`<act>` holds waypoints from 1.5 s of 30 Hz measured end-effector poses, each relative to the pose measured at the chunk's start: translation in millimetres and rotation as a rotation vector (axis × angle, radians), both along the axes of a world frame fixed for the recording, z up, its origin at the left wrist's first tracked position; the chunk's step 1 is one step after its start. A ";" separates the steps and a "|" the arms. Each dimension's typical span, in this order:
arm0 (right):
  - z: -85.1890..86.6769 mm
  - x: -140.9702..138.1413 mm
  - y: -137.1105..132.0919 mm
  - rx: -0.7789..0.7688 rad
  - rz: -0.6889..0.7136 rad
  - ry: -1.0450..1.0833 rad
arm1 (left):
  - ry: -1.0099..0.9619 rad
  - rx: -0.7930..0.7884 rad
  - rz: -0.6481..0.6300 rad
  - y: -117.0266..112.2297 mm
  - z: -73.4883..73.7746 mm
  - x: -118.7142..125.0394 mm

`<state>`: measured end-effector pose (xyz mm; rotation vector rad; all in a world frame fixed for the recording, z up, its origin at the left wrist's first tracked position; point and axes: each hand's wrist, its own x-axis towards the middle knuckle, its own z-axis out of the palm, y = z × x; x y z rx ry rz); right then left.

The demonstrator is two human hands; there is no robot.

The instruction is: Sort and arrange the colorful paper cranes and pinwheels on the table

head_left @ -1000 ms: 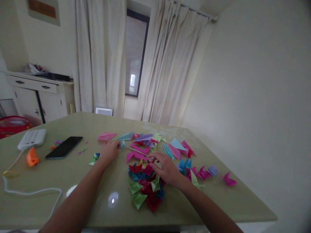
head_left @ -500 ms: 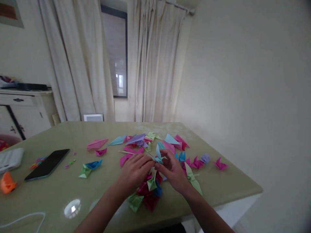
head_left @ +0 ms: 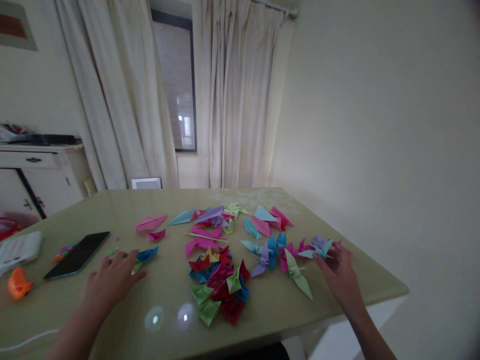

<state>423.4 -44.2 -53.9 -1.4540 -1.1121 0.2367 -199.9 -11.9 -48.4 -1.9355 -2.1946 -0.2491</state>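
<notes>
At the right side of the table, my right hand [head_left: 339, 267] pinches a light blue paper crane [head_left: 318, 250] beside a purple folded paper piece. My left hand [head_left: 114, 277] is over the left part of the table, palm down with its fingers apart. Its fingertips are near small beads [head_left: 111, 253], and I cannot tell whether they touch them. Close to its thumb lies a blue and green folded paper piece [head_left: 147, 255], partly covered by the hand. In the middle sits a heap of red, green and blue folded papers [head_left: 221, 282].
A thin stick [head_left: 206, 236] lies on pink paper behind the heap. More folded cranes [head_left: 270, 255] and flat folded papers [head_left: 262, 214] spread across the table [head_left: 168, 320]. On the left are a dark phone [head_left: 78, 255], an orange folded object [head_left: 18, 283] and a white cable [head_left: 30, 339].
My hands have parted from the middle. The right carried the light blue crane to the right, while the left let go and moved left toward the beads.
</notes>
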 end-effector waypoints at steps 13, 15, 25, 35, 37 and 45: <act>-15.1 6.7 4.6 -0.143 -0.124 -0.076 | -0.413 0.044 -0.221 0.9 13.6 20.2; -13.1 7.3 4.4 -0.174 -0.113 -0.138 | -0.441 0.099 -0.206 0.4 16.1 23.7; -13.8 1.5 5.7 -0.223 -0.120 -0.152 | -0.748 0.188 -0.612 -26.7 48.5 123.2; -34.0 18.1 16.5 -0.018 -0.122 -0.385 | -0.184 0.079 -0.107 18.2 29.5 91.9; -34.6 17.8 17.1 0.012 -0.141 -0.402 | -0.126 -0.029 -0.019 21.6 21.6 77.5; -31.2 12.8 13.3 0.018 -0.091 -0.323 | -0.477 0.156 -0.219 12.4 30.8 90.0</act>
